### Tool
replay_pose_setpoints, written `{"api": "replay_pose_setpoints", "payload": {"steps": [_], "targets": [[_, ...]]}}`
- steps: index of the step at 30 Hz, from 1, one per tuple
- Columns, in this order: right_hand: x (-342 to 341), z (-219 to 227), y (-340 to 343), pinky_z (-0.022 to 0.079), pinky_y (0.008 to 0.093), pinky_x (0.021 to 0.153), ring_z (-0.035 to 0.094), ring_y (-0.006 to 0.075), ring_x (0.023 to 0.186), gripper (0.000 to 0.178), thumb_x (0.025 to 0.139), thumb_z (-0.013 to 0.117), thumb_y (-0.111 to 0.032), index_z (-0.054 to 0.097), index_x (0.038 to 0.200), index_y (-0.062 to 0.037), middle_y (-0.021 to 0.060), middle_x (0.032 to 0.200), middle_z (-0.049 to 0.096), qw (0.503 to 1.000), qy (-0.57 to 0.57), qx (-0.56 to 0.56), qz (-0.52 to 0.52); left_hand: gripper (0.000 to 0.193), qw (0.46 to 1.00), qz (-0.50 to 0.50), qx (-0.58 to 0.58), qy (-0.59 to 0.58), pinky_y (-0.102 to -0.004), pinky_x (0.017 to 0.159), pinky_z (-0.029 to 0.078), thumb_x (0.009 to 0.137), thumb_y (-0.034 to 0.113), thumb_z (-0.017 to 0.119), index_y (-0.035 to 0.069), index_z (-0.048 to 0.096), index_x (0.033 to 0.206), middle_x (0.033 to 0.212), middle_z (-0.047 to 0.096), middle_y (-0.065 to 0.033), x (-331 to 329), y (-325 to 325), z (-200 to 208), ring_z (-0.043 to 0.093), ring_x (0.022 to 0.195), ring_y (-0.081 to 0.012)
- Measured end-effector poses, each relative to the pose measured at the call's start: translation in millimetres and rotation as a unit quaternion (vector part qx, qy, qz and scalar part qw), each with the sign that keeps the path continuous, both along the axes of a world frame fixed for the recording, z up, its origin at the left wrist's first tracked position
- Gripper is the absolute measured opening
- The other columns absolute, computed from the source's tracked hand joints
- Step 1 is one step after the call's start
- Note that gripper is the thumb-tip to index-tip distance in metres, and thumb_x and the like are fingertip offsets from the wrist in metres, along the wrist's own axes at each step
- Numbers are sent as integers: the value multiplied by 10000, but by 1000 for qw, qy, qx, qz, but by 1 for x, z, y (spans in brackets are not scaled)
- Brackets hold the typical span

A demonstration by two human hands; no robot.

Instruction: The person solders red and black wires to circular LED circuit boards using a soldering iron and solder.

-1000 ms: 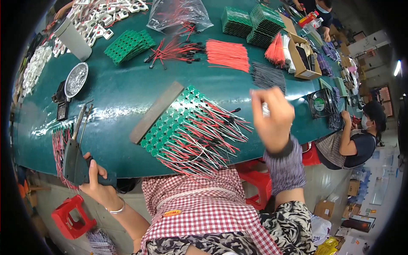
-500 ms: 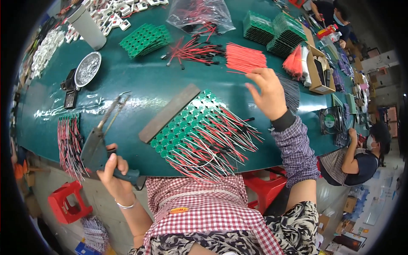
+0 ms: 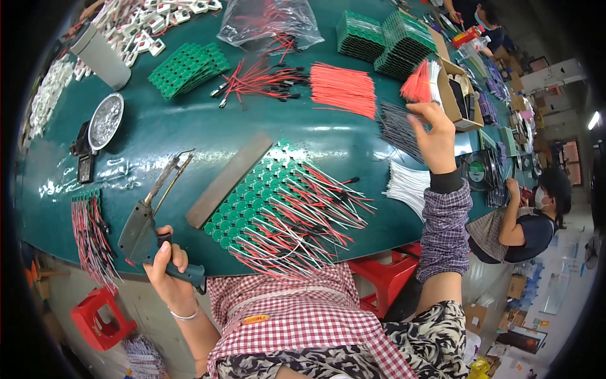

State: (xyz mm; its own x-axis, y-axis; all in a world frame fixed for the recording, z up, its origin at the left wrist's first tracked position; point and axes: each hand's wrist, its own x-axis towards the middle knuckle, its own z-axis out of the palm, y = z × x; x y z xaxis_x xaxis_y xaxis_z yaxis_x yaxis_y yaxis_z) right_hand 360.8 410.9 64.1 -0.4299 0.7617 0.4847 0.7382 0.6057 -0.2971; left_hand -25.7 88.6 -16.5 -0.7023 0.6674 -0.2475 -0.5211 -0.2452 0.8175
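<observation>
My left hand (image 3: 169, 271) is closed around the handle of a grey-green soldering gun (image 3: 137, 235), its bent metal tip pointing up and away from me. Green circuit boards with round sections (image 3: 243, 199) lie in front of me, against a dark flat bar (image 3: 230, 180). Red, white and black wires (image 3: 303, 227) fan out from the boards' right side. My right hand (image 3: 435, 136) is raised over the right edge of a bundle of black wires (image 3: 399, 129). Its thumb and forefinger are curved and apart, and I see nothing between them. White wires (image 3: 407, 186) lie beside that wrist.
Red wires (image 3: 343, 90) and stacked green boards (image 3: 360, 35) sit farther back. On the left are a metal dish (image 3: 106, 120), a grey cylinder (image 3: 104, 60) and a wired board (image 3: 87, 205) overhanging the edge. A cardboard box (image 3: 464, 104) stands right; a co-worker (image 3: 530, 205) sits beyond.
My right hand has moved right, from the red wires to the black ones. The view has shifted, bringing the white wires into sight. My left hand keeps the soldering gun.
</observation>
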Motion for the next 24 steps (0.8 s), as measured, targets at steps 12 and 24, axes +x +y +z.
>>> {"api": "replay_pose_setpoints", "payload": {"steps": [12, 24], "targets": [[-8, -51, -27, 490, 446, 748, 597, 334, 889, 119, 797, 697, -17, 586, 837, -35, 110, 849, 590, 961, -149, -204, 112, 345, 1000, -17, -5, 0, -228, 474, 398, 869, -37, 598, -56, 541, 1209, 1141, 631, -197, 6, 13, 5, 483, 560, -104], [-15, -30, -19, 484, 434, 743, 590, 351, 879, 127, 846, 636, 11, 548, 930, -28, 135, 881, 599, 989, -39, -88, 116, 340, 1000, -11, -5, -3, -233, 470, 410, 870, -40, 616, -50, 552, 1204, 1143, 633, -186, 9, 16, 4, 490, 566, -107]]}}
